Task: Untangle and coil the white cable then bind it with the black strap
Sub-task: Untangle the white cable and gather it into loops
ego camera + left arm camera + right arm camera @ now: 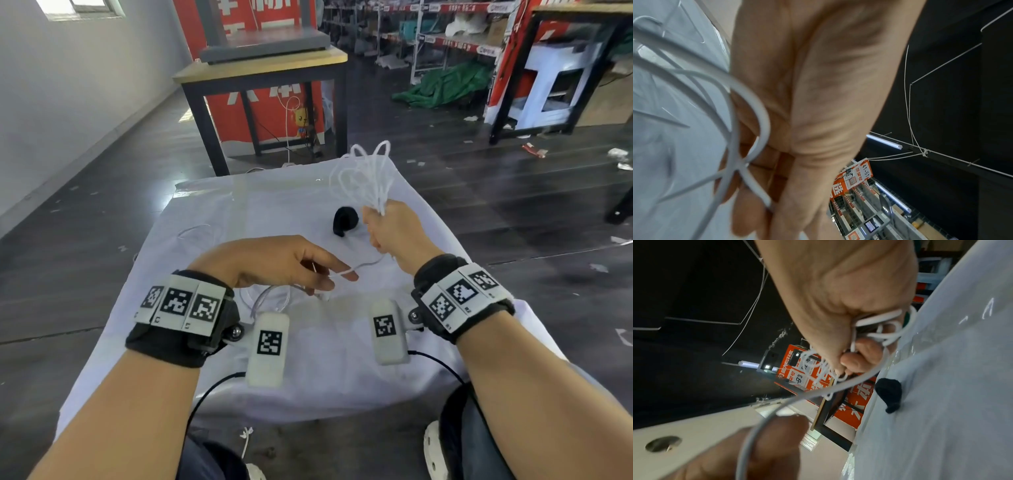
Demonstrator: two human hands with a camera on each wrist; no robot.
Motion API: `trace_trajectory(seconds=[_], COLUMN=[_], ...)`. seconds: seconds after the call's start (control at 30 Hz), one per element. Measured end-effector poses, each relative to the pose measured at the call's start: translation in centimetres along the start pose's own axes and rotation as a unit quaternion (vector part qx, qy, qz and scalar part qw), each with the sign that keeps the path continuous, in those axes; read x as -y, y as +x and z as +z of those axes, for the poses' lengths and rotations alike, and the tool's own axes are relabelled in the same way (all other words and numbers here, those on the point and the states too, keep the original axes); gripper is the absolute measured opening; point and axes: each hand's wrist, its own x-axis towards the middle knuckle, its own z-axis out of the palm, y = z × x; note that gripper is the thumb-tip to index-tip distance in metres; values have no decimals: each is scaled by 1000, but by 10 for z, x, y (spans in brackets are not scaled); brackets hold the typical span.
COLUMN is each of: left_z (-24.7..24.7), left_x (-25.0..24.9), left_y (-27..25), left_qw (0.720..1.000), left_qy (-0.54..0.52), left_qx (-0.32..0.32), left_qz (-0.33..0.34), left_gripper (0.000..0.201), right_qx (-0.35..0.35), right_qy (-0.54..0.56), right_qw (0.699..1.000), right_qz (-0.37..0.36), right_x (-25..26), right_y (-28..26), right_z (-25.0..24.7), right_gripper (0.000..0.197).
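Observation:
My right hand (394,224) is raised in a fist around the gathered loops of the white cable (368,174), which fan upward above the knuckles; the right wrist view shows the loops (877,331) bunched under the curled fingers. A loose strand runs from that fist down to my left hand (308,270), whose fingers pinch the cable's tail (346,272). More slack cable (748,123) loops beside the left palm. The black strap (345,221), curled up, lies on the white cloth (239,212) just left of the right fist, untouched; it also shows as a black strap (889,392) in the right wrist view.
The cloth covers a low surface in front of my knees. A wooden table with black legs (263,68) stands beyond its far edge, with a red banner behind. Dark floor lies on both sides; shelves and a green tarp (445,85) are far right.

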Motion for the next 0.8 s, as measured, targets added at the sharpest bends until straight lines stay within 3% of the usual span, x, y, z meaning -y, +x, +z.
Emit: trace_trajectory(seconds=[0.07,0.23,0.4,0.53,0.67,0.8], left_z=[-2,-5,-7,-8,-11,-16], left_x=[1,9,14,20,23,32], left_y=[-3,1,7,10,10,9], left_qw=[999,963,926,909,893,871], left_qy=[-11,-65,31,88,142,206], left_qx=[-38,-255,-371,-401,-421,-442], left_qz=[17,60,69,68,75,54], left_gripper=[28,15,6,10,11,17], right_qx=[59,214,267,304,346,366], right_qy=[-44,-85,-14,-33,-181,-148], right_qw=[997,972,960,949,920,918], right_qz=[0,55,85,80,20,38], right_x=[2,10,20,21,18,15], right_y=[-6,-16,-26,-29,-28,-29], right_z=[3,13,15,14,11,8], right_gripper=[25,39,67,71,53,42])
